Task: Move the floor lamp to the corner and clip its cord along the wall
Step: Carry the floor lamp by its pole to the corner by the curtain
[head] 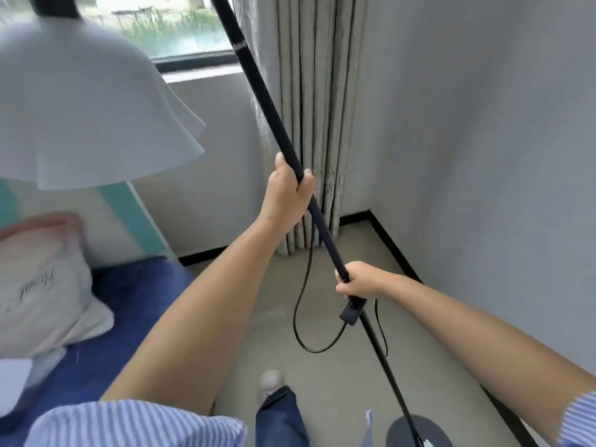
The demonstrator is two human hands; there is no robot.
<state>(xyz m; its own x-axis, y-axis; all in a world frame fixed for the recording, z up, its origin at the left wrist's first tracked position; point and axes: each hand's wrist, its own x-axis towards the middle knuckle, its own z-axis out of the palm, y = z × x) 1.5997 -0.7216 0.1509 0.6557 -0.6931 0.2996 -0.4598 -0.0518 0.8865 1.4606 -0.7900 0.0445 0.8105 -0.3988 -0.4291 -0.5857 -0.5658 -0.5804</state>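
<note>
The floor lamp's black pole (258, 91) slants from the top centre down to its round dark base (419, 432) at the bottom right. My left hand (288, 191) grips the pole midway up. My right hand (362, 280) grips it lower, just above a small black switch box (351, 311). The white flared shade (80, 104) hangs at the upper left. A black cord (301, 304) loops loosely from the pole down beside the switch box. The room corner (369, 211) lies beyond the pole, where the curtain meets the right wall.
A pleated grey curtain (316, 124) hangs in the corner beside the window (167, 27). A bed with a blue sheet (129, 304) and a white pillow (42, 285) fills the left. Black baseboard (396, 253) runs along the right wall. My shoe (271, 382) stands on the beige floor.
</note>
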